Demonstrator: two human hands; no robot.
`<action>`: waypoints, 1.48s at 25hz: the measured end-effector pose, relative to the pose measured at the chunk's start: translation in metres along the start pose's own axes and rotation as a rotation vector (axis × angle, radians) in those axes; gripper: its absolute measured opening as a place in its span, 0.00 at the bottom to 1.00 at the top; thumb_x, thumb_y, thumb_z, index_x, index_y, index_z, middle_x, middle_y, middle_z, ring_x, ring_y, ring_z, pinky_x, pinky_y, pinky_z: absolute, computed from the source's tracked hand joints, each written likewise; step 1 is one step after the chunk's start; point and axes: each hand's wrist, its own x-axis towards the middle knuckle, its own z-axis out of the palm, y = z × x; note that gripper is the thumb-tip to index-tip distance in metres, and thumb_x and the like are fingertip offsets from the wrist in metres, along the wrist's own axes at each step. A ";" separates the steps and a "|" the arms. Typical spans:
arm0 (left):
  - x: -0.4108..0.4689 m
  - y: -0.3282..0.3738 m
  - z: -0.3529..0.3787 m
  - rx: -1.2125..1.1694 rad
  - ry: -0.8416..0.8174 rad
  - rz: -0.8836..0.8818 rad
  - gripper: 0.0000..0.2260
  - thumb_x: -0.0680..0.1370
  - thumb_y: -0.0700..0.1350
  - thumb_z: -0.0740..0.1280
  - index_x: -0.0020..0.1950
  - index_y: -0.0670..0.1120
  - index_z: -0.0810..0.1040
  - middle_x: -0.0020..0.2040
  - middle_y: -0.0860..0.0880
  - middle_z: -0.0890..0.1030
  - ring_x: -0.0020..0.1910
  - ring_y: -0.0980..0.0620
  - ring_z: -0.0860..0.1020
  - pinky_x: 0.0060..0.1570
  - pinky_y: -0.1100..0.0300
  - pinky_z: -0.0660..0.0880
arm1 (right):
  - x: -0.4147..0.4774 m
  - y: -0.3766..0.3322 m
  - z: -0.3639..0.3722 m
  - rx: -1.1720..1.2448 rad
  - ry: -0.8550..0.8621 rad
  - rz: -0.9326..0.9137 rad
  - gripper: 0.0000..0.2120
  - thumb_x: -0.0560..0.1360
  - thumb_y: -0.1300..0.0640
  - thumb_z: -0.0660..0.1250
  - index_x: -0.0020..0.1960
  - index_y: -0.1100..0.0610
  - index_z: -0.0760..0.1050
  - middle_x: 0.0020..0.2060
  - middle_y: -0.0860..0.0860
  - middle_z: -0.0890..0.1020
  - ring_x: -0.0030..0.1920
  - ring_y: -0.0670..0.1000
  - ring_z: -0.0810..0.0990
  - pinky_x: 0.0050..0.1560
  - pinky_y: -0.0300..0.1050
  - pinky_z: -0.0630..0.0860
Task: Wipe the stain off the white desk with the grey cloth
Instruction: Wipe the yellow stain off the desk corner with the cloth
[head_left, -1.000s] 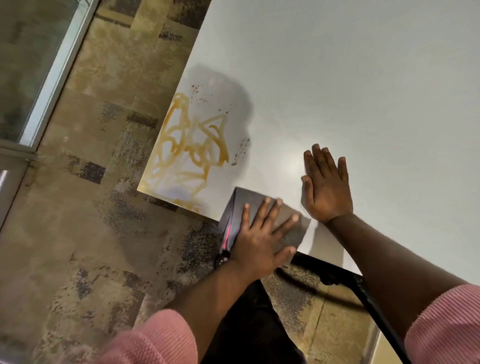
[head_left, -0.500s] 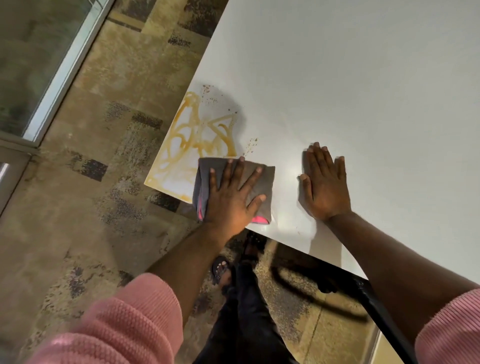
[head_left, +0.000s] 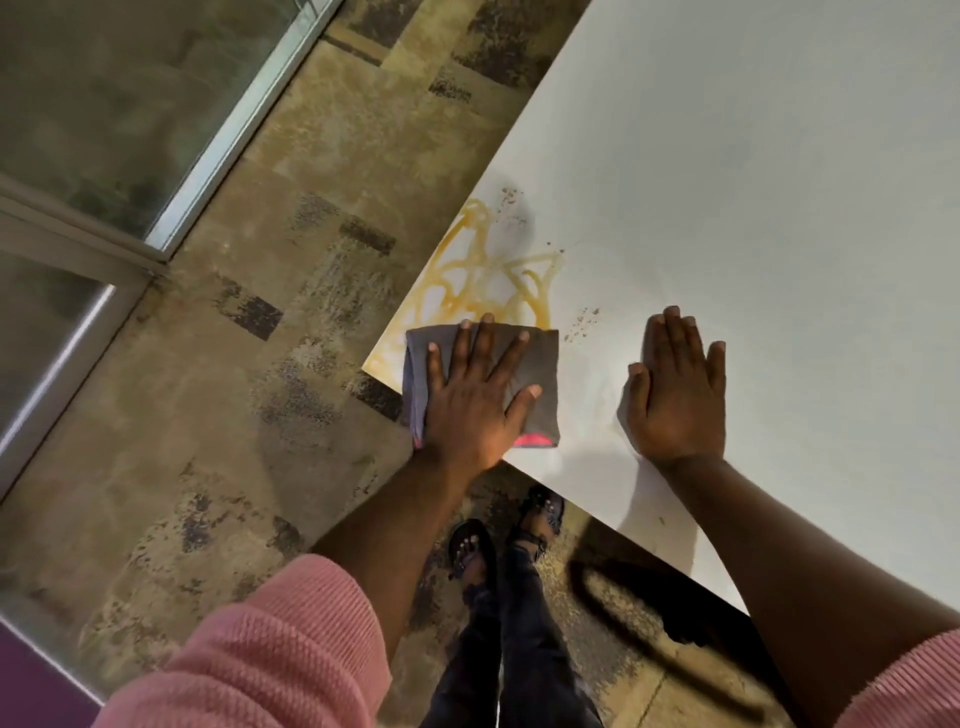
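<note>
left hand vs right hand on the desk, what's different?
The left hand presses on the grey cloth with fingers spread; the right hand lies on bare white desk with fingers close together. The left hand is at the yellow-brown stain; the right hand is clear of it. Both lie flat, palm down.

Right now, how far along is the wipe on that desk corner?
Done: the grey cloth lies folded on the white desk, at the near edge of the stain. In hand: the left hand presses it flat with fingers spread, while the right hand braces on bare desk. Left: nearly everything; the yellow-brown swirls and the specks beside them show unwiped.
</note>
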 end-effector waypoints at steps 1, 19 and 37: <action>-0.002 0.003 0.000 -0.019 0.024 -0.038 0.30 0.83 0.65 0.52 0.84 0.60 0.50 0.86 0.47 0.50 0.84 0.45 0.47 0.79 0.34 0.45 | 0.000 0.001 0.000 -0.001 -0.001 0.001 0.31 0.83 0.48 0.48 0.83 0.60 0.55 0.83 0.57 0.57 0.84 0.56 0.52 0.82 0.63 0.47; -0.039 -0.024 0.007 -0.088 0.056 -0.257 0.29 0.84 0.63 0.50 0.84 0.59 0.51 0.85 0.46 0.50 0.84 0.43 0.44 0.78 0.32 0.46 | 0.002 0.000 0.004 -0.054 0.016 0.002 0.32 0.81 0.51 0.49 0.83 0.61 0.55 0.83 0.59 0.57 0.83 0.58 0.53 0.81 0.64 0.47; 0.002 0.033 0.004 -0.002 -0.009 0.116 0.29 0.84 0.63 0.53 0.84 0.60 0.52 0.85 0.46 0.51 0.84 0.41 0.47 0.78 0.32 0.47 | 0.003 -0.003 -0.002 0.038 0.069 -0.006 0.29 0.82 0.52 0.51 0.81 0.62 0.62 0.81 0.59 0.64 0.82 0.58 0.60 0.81 0.64 0.52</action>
